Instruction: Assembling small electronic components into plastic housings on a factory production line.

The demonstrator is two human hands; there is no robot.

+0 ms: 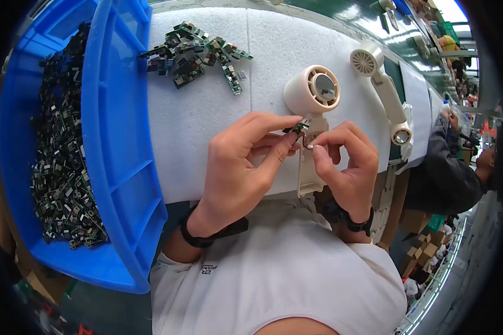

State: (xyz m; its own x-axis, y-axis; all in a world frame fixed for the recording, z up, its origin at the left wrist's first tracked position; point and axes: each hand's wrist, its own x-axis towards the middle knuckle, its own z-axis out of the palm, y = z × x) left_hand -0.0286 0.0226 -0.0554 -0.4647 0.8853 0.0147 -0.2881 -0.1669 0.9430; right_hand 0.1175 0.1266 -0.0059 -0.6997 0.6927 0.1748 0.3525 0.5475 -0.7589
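Observation:
My left hand (245, 159) pinches a small green circuit board (300, 128) between thumb and fingers. Close beside it, my right hand (347, 159) has thumb and forefinger together on a small white connector (311, 147), with thin dark and red wires near the board. Just beyond both hands lies a cream handheld fan (302, 92), its round head on the foam and its handle shell (308, 177) opened toward me. Part of the shell is hidden behind my fingers. A loose pile of circuit boards (190, 53) lies on the foam farther left.
At the left stands a deep blue bin (117, 134) with many circuit boards (67, 156) inside. White foam sheets (195, 128) cover the bench. Another cream fan (387, 95) lies at the right. Beyond it sits a person in a dark jacket (450, 167). Cardboard boxes (422, 251) stand behind.

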